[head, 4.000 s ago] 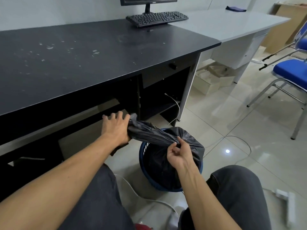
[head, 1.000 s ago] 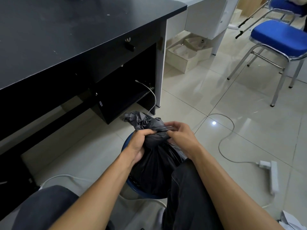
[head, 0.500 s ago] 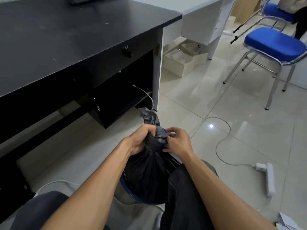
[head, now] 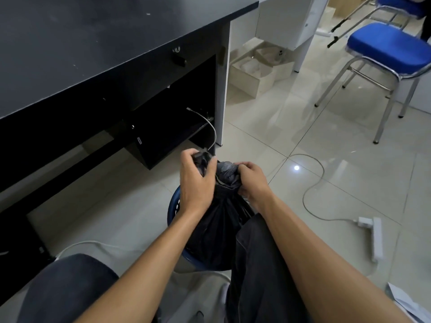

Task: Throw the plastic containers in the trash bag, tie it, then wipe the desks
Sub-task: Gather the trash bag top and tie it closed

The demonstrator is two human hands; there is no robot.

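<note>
The black trash bag (head: 219, 220) stands in a blue basket (head: 174, 207) on the floor (head: 326, 127), just off the front right corner of the black bench (head: 93, 43), between the person's knees. Its mouth is gathered into a tight neck, and both hands work there. The left hand (head: 198, 180) has its grip clamped round the bunched top, fingers curled over the loose tail. The right hand (head: 250, 183) has its grip clamped on the neck from the other side, just beside the left. We judge they hold so close because a knot is being made: one hand anchors the neck while the other feeds the tail. Whether the knot is closed we cannot tell, because the fingers cover it. No plastic containers show; we take them to be inside the bag.

The bench top is matt black with a few pale specks, so we think the wiping is not yet done. A pale desk (head: 284, 19) adjoins its right end, with a cardboard box (head: 251, 75) on the floor below. The floor is glossy pale tile. A grey cable (head: 312, 185) loops across it to a white power strip (head: 375, 236), and a blue chair (head: 387, 47) stands well apart to the right.
</note>
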